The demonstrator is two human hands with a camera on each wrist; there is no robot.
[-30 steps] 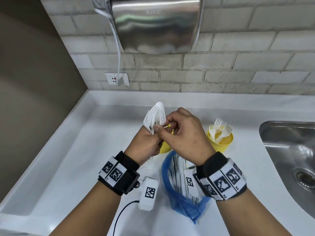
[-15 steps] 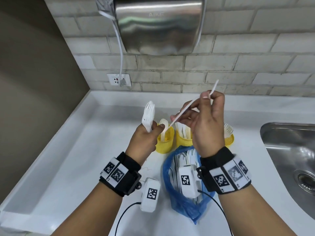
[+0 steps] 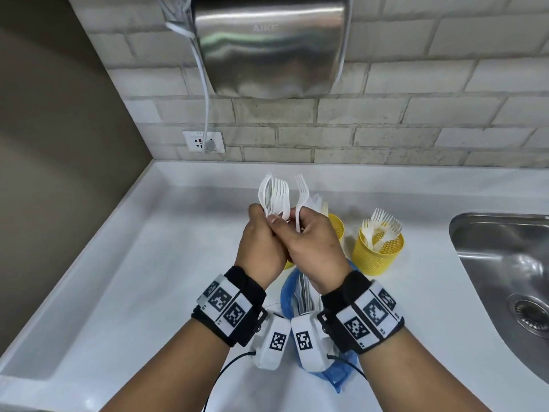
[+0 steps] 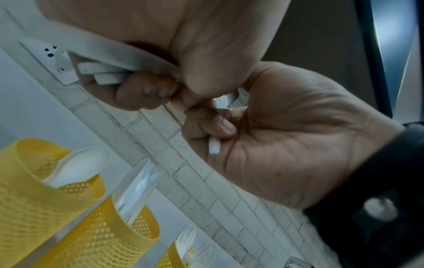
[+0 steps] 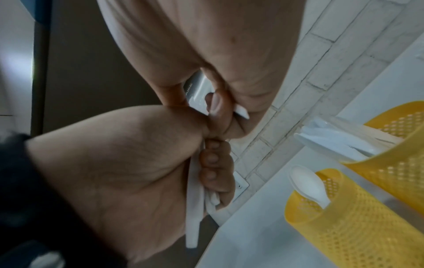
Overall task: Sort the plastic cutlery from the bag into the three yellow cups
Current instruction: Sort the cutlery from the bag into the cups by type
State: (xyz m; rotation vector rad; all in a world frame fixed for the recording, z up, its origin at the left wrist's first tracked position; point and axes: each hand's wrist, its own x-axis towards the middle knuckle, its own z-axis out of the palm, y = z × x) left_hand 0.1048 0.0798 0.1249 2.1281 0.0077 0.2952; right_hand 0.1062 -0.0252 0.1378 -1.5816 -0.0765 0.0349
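My left hand (image 3: pixel 263 230) grips a bundle of white plastic cutlery (image 3: pixel 274 196) upright by the handles, mostly forks with a spoon at the left side. Touching it, my right hand (image 3: pixel 309 233) pinches a single white fork (image 3: pixel 302 191) beside the bundle. The left wrist view shows the bundle's handles (image 4: pixel 103 72) in my left fist and the fork's handle end (image 4: pixel 214 147) in my right palm. Three yellow mesh cups stand behind: a fork cup (image 3: pixel 378 254), a knife cup (image 3: pixel 338 226) and a spoon cup (image 5: pixel 348 226). The blue bag (image 3: pixel 289 292) lies under my wrists.
A steel sink (image 3: pixel 505 263) is sunk in the white counter (image 3: pixel 148 278) at the right. On the tiled wall hang a steel hand dryer (image 3: pixel 267 46) and a socket (image 3: pixel 203 141). A raised rim runs along the counter's left and back edges.
Half a second ago my right hand held a knife raised over the cups. Now it is back at the bundle with a fork pinched, and the knife is out of it.
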